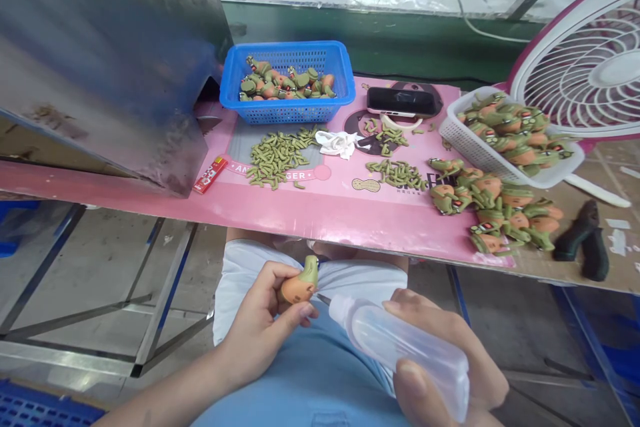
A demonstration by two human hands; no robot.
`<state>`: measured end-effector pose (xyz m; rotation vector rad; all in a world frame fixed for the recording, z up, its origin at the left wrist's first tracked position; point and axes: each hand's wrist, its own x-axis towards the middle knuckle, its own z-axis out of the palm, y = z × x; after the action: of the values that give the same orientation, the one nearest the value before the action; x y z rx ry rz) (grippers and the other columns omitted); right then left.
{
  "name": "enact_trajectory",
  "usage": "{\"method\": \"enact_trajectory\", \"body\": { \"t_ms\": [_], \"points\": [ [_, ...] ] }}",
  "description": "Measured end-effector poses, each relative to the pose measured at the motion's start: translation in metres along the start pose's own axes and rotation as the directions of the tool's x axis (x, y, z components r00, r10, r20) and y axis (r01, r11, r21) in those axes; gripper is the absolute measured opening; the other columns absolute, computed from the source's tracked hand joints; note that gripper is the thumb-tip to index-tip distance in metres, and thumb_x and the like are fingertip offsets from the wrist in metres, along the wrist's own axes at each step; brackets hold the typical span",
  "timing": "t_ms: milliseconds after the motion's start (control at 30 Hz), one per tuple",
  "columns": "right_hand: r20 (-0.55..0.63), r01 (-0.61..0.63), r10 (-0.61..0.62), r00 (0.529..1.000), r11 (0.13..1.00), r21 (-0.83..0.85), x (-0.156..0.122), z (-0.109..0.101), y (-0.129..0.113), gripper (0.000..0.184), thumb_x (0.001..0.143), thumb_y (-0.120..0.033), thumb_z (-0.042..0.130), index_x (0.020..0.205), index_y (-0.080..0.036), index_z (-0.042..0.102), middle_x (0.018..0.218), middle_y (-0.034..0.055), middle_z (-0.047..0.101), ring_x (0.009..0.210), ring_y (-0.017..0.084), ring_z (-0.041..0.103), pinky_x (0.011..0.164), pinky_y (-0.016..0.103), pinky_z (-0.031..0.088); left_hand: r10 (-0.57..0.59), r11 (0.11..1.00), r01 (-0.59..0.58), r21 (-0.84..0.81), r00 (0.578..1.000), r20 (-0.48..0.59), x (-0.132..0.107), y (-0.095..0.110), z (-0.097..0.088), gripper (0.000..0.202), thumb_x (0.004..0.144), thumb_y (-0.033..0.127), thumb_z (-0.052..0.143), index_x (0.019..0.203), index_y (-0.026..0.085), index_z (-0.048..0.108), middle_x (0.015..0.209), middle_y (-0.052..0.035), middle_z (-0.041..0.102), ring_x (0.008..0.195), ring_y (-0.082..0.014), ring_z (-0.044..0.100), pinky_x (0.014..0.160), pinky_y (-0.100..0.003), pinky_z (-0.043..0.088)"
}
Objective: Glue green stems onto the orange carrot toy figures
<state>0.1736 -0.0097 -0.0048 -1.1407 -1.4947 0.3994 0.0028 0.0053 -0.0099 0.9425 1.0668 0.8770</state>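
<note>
Below the table's (310, 213) near edge, left hand (260, 333) fingers pinch an orange-green figure (299, 283); right hand (440, 360) fingers wrap a clear squeeze bottle (400, 347), its nozzle seemingly touching the figure

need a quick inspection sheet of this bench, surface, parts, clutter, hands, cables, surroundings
surface: pink printed mat over the bench top.
job's things: small orange and green figure and clear squeeze bottle, its needle tip close to the figure; held over the lap.
clutter: blue basket and tilted white basket hold like figures, more loose ones; green small parts; white rag; phone; red packet; black tool.
grippers: left hand shut on the figure; right hand shut on the bottle.
cables: white cable behind the bench.
surroundings: fan at right, grey metal housing at left.
</note>
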Motion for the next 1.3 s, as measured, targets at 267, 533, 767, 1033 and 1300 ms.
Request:
{"method": "enact_trajectory", "body": {
  "t_ms": [267,533,767,1033,1300],
  "points": [
    [0.09,0.078,-0.08,0.993,0.997,0.029,0.021,-0.004,-0.008,0.016,0.086,-0.027,0.047,0.095,-0.014,0.053,0.063,0.0029,0.055,0.044,0.013,0.048,0.037,0.025,0.041,-0.005,0.991,0.009,0.134,1.0,-0.028,0.001,-0.003,-0.006,0.024,0.077,0.034,0.063,0.094,0.021,0.05,0.077,-0.0008,0.062,0.064,-0.0153,0.059,0.06,-0.026,0.05],
    [0.15,-0.183,0.164,0.975,0.975,0.124,0.029,0.0,0.012,0.019,0.078,-0.035,0.055,0.085,-0.017,0.057,0.068,0.0009,0.061,0.054,0.013,0.058,0.045,0.019,0.047,0.006,0.995,0.024,0.101,0.957,-0.289,0.017,0.009,-0.014,0.025,0.071,0.033,0.067,0.086,0.019,0.052,0.074,0.0006,0.063,0.061,-0.0145,0.06,0.055,-0.024,0.05],
    [0.102,-0.53,0.521,0.848,0.819,0.221,0.047,0.015,0.082,0.033,0.066,-0.034,0.062,0.088,-0.022,0.04,0.069,-0.0014,0.058,0.059,0.015,0.055,0.054,0.024,0.044,-0.024,1.0,0.029,0.01,0.936,-0.351,0.031,0.004,-0.039,0.041,0.06,0.043,0.074,0.083,0.016,0.051,0.077,-0.003,0.065,0.059,-0.0151,0.06,0.049,-0.024,0.052],
    [-0.119,-0.46,0.457,0.882,0.888,-0.001,0.067,0.018,0.133,0.044,0.061,-0.042,0.063,0.091,-0.02,0.039,0.089,0.0078,0.056,0.084,0.025,0.056,0.077,0.041,0.042,-0.043,0.993,-0.001,-0.117,0.926,-0.376,0.025,0.007,-0.033,0.043,0.057,0.044,0.077,0.079,0.017,0.052,0.073,-0.0015,0.066,0.055,-0.0127,0.059,0.047,-0.021,0.049],
    [-0.19,-0.244,0.189,0.964,0.91,-0.334,0.026,0.03,0.108,0.027,0.077,-0.037,0.053,0.093,-0.018,0.044,0.088,0.0078,0.046,0.079,0.023,0.047,0.07,0.038,0.039,-0.065,0.989,0.0,-0.15,0.902,-0.427,0.014,0.007,-0.036,0.043,0.056,0.046,0.077,0.077,0.017,0.052,0.07,0.0009,0.065,0.052,-0.0113,0.057,0.045,-0.021,0.047]
  ]
}}
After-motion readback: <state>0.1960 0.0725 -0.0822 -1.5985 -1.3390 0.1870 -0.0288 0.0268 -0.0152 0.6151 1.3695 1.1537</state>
